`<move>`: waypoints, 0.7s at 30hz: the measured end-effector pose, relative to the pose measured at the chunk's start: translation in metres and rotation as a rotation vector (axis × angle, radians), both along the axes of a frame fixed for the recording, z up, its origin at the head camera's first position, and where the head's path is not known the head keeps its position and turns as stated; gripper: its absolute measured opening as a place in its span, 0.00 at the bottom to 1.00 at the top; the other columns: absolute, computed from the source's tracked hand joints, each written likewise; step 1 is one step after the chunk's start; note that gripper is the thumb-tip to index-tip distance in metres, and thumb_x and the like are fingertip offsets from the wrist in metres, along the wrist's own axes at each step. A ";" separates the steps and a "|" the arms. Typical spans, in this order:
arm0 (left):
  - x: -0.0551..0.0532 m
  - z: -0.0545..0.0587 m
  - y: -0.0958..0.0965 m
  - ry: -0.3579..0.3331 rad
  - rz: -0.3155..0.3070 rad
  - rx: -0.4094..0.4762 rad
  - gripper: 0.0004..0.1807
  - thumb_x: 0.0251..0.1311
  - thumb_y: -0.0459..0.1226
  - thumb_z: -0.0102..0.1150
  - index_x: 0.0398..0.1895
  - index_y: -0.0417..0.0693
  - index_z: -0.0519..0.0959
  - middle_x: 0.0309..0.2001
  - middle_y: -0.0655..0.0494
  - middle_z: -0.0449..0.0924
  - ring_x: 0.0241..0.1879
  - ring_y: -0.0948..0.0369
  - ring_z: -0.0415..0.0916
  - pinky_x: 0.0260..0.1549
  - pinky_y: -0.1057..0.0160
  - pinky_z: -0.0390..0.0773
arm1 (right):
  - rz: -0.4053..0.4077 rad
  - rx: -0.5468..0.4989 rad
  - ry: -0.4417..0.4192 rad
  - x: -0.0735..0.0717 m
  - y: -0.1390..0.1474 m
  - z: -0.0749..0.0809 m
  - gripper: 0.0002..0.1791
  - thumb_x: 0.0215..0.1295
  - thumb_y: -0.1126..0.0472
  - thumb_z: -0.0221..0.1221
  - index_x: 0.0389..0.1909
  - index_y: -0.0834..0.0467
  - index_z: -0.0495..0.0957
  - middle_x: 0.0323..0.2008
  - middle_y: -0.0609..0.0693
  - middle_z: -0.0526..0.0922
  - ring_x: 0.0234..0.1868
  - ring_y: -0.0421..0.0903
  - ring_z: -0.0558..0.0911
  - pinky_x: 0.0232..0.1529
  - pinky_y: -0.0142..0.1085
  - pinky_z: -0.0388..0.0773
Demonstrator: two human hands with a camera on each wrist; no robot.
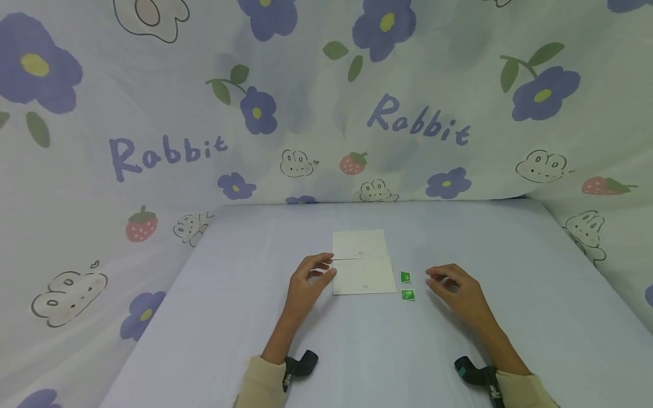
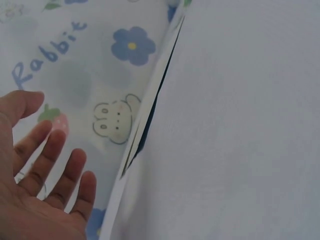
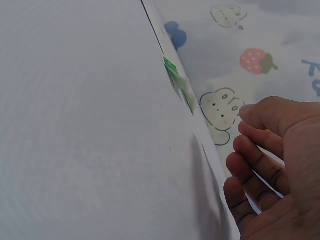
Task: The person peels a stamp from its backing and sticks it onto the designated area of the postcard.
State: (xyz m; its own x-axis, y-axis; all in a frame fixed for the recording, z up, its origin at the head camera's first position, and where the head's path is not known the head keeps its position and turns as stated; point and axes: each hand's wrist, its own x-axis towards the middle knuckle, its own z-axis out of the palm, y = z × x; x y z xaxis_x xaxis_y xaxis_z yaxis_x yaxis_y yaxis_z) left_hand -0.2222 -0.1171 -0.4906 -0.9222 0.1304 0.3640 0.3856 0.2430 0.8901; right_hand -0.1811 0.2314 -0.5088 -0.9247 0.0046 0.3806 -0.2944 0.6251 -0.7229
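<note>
On the white table, see two cream papers beside spread left hand, two green stickers near loosely curved right hand.

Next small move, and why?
I'd likely ease the right hand leftward to the far green square: the hand looks empty and a short gap separates them, while the left hand is by the left edge of the white cards.
</note>
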 end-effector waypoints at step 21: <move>0.006 0.002 0.006 -0.020 -0.018 -0.036 0.20 0.64 0.44 0.67 0.59 0.57 0.80 0.53 0.54 0.78 0.52 0.54 0.75 0.53 0.51 0.76 | 0.018 -0.010 -0.002 0.002 -0.004 0.002 0.10 0.65 0.59 0.67 0.46 0.56 0.85 0.43 0.46 0.83 0.42 0.43 0.78 0.41 0.27 0.75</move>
